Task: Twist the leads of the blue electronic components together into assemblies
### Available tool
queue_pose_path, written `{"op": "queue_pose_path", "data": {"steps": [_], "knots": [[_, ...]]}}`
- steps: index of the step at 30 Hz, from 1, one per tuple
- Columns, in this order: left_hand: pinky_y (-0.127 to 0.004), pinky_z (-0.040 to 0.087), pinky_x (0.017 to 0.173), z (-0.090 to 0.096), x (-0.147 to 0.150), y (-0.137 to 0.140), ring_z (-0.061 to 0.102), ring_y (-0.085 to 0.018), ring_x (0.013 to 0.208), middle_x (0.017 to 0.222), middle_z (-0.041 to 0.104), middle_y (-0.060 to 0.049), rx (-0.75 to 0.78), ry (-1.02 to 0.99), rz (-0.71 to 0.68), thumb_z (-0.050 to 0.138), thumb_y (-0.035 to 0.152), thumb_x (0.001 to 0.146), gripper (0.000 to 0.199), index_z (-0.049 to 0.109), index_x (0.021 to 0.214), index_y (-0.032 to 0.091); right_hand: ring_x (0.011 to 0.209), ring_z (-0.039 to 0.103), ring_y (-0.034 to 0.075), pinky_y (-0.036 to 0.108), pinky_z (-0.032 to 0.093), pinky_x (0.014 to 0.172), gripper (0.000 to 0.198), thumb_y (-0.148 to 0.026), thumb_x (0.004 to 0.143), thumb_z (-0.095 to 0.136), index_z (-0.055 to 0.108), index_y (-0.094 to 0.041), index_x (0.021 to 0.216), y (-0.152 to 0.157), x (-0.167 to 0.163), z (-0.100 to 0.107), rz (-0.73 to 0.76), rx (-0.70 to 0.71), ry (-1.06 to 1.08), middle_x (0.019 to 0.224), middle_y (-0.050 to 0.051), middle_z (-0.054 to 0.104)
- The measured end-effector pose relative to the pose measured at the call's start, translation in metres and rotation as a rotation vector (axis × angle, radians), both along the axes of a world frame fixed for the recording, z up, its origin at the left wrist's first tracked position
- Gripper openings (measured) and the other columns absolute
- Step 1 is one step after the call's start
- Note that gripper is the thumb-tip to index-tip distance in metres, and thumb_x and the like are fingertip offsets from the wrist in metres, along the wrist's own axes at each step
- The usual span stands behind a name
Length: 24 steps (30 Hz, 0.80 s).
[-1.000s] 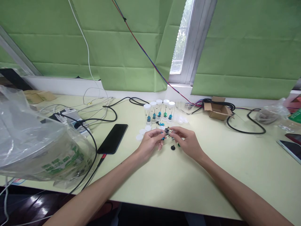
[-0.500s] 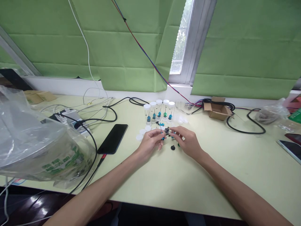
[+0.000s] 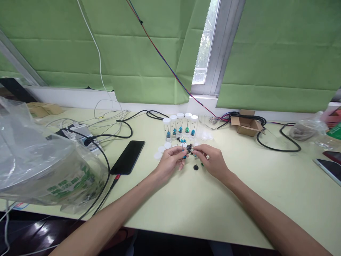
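Note:
My left hand (image 3: 170, 160) is closed in a pinch on a small blue part (image 3: 184, 156) with a thin dark stem sticking up from it. Close beside it, my right hand (image 3: 211, 159) has its thumb and fingertips pinched together; what they hold is too small to make out. Between the fingertips lies a cluster of small black pieces (image 3: 189, 148). A round black piece (image 3: 195, 167) rests on the table just below. Past the hands are a loose blue piece (image 3: 183, 141) and several clear vials (image 3: 180, 124) with white caps, holding blue or green parts.
White caps (image 3: 158, 155) lie left of the hands. A black phone (image 3: 128, 157) is plugged into a cable. A bagged tub (image 3: 53, 170) fills the left side of the table (image 3: 170, 206). At the back right stand an open cardboard box (image 3: 246, 127) and coiled black cables (image 3: 279, 147).
My right fingertips have shifted very slightly near the black pieces. My left hand and the things on the table look the same.

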<state>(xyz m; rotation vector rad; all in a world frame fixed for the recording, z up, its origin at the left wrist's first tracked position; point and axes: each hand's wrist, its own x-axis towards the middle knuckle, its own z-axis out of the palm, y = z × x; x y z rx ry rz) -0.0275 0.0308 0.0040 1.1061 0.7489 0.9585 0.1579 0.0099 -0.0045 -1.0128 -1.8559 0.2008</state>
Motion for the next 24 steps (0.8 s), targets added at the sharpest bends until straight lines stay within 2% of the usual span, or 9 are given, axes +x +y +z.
{"op": "queue_pose_path", "data": {"steps": [14, 20, 24], "knots": [[-0.019, 0.036, 0.041, -0.0028, -0.0004, 0.0009, 0.051, -0.006, 0.051, 0.079, 0.062, -0.004, 0.003, 0.013, 0.0, 0.075, 0.031, 0.076, 0.023, 0.068, 0.086, 0.012, 0.057, 0.057, 0.013, 0.024, 0.044, 0.057, 0.023, -0.025, 0.095, 0.054, 0.066, -0.019, 0.077, 0.0014, 0.0, -0.0028, 0.011, -0.079, 0.023, 0.064, 0.0, 0.065], [-0.019, 0.037, 0.04, -0.0011, 0.0005, 0.0002, 0.05, -0.006, 0.05, 0.078, 0.062, -0.003, 0.002, 0.01, 0.006, 0.075, 0.03, 0.076, 0.022, 0.067, 0.085, 0.012, 0.056, 0.056, 0.012, 0.024, 0.044, 0.057, 0.022, -0.026, 0.095, 0.054, 0.067, -0.019, 0.079, 0.0006, -0.0009, -0.0026, 0.013, -0.098, 0.037, 0.063, 0.0, 0.064], [-0.019, 0.036, 0.04, -0.0006, 0.0007, 0.0001, 0.05, -0.006, 0.05, 0.078, 0.062, -0.004, -0.008, 0.001, 0.009, 0.076, 0.03, 0.075, 0.023, 0.067, 0.085, 0.012, 0.06, 0.06, 0.013, 0.024, 0.046, 0.059, 0.017, -0.026, 0.095, 0.055, 0.068, -0.018, 0.086, 0.0002, -0.0017, -0.0013, -0.005, -0.084, 0.053, 0.071, 0.002, 0.068]]}}
